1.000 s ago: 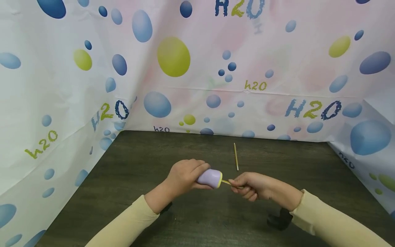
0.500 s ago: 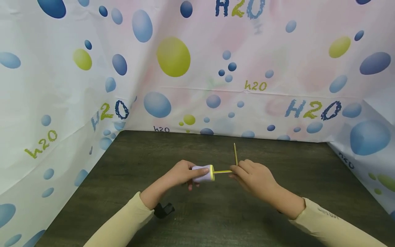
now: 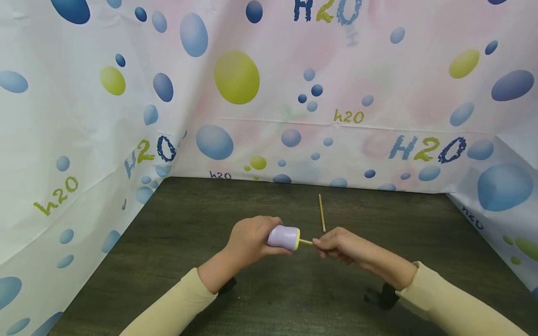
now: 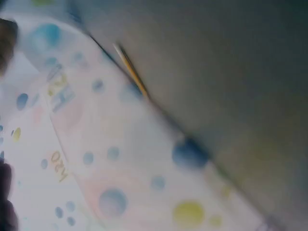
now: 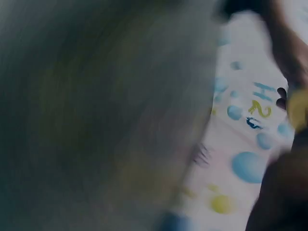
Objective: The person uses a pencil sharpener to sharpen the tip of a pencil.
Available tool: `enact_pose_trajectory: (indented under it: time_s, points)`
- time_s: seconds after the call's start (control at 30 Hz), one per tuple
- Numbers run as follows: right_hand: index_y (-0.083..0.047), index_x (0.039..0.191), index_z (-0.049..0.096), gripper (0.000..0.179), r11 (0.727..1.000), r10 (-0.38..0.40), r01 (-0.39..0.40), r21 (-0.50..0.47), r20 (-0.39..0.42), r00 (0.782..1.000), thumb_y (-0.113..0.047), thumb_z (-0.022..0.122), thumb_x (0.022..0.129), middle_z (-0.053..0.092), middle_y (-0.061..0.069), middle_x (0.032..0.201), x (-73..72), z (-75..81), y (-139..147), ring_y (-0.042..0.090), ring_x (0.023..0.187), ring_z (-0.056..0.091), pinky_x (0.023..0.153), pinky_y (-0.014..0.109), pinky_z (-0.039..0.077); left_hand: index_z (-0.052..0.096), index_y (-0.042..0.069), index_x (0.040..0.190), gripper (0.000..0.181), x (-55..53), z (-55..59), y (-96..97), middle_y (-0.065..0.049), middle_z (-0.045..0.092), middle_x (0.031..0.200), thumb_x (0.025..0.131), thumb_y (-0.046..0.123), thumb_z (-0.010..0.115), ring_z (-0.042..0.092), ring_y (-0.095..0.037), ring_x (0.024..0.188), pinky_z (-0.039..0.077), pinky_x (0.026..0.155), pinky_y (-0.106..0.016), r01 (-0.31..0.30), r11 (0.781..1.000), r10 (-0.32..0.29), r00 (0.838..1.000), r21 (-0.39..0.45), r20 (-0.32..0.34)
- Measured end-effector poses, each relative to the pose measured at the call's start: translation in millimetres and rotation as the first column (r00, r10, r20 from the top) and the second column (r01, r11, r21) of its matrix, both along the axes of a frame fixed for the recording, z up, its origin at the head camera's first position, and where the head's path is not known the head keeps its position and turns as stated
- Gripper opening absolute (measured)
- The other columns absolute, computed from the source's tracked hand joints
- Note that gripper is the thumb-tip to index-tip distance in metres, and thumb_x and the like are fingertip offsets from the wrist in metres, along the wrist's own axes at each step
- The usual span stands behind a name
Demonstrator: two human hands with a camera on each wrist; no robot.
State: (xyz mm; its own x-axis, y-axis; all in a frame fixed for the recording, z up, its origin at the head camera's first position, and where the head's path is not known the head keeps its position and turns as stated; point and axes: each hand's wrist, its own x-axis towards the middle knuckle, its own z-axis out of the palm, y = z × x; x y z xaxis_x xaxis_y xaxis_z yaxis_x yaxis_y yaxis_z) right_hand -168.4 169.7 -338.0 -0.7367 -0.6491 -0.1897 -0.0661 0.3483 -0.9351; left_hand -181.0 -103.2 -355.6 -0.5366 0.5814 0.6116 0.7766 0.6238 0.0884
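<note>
In the head view my left hand (image 3: 250, 242) grips a lavender, waisted pencil sharpener (image 3: 283, 237) with a yellow rim, held on its side above the table. A thin yellow pencil (image 3: 306, 241) runs from the sharpener's yellow end to my right hand (image 3: 346, 247), whose thumb and fingertips pinch it. The pencil's far end is hidden inside the sharpener. At the right edge of the right wrist view, the yellow end of the sharpener (image 5: 298, 110) shows blurred, close to the dark shape of my right hand (image 5: 284, 192).
A second pencil (image 3: 322, 213) lies on the dark wooden table (image 3: 210, 200), just beyond my right hand. Behind and along the sides hangs a white sheet (image 3: 269, 107) printed with blue and green drops and H2O lettering.
Both hands rolled over and then back, turning the pencil and sharpener against each other. The right hand briefly covered the lower end of the lying pencil, which now shows again.
</note>
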Motion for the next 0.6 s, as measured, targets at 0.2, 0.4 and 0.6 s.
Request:
enact_pose_trajectory:
  time_s: [0.2, 0.4, 0.6]
  points:
    - [-0.002, 0.093, 0.069, 0.041, 0.999, 0.01, -0.013, 0.042, 0.074, 0.997, -0.032, 0.047, 0.11, 0.047, -0.009, 0.06, -2.0, 2.1, 3.9, 0.001, 0.049, 0.032, 0.047, 0.023, 0.027, 0.071, 0.011, 0.104, 0.066, -2.5, -0.1, -1.6, 0.001, 0.076, 0.085, 0.06, 0.054, 0.095, 0.069, -0.009, 0.069, 0.053, 0.058, -0.021, 0.002, 1.0, -0.005, 0.99, -0.019, -0.14]
    - [-0.01, 0.103, 0.072, 0.048, 0.955, 0.054, 0.262, 0.139, -0.95, 0.306, -0.048, 0.042, 0.107, 0.067, -0.003, 0.082, 0.9, -10.0, -4.3, 0.003, 0.062, 0.056, 0.052, 0.018, 0.043, 0.074, 0.006, 0.108, 0.047, -3.1, 8.1, 1.1, -0.007, 0.073, 0.081, 0.086, 0.047, 0.08, 0.063, -0.018, 0.06, 0.046, 0.054, -0.024, -0.228, 0.971, 0.11, 0.684, 0.068, 0.721]
    - [-0.009, 0.088, 0.073, 0.049, 0.968, 0.033, 0.25, 0.03, -0.999, -0.006, -0.036, 0.04, 0.111, 0.063, -0.005, 0.066, -0.4, -15.9, -8.2, 0.004, 0.05, 0.051, 0.044, 0.017, 0.037, 0.074, 0.002, 0.109, 0.043, -3.6, 12.1, 2.9, -0.01, 0.071, 0.084, 0.089, 0.039, 0.079, 0.066, -0.028, 0.063, 0.053, 0.059, -0.031, -0.27, 0.957, 0.043, 0.495, 0.107, 0.868]
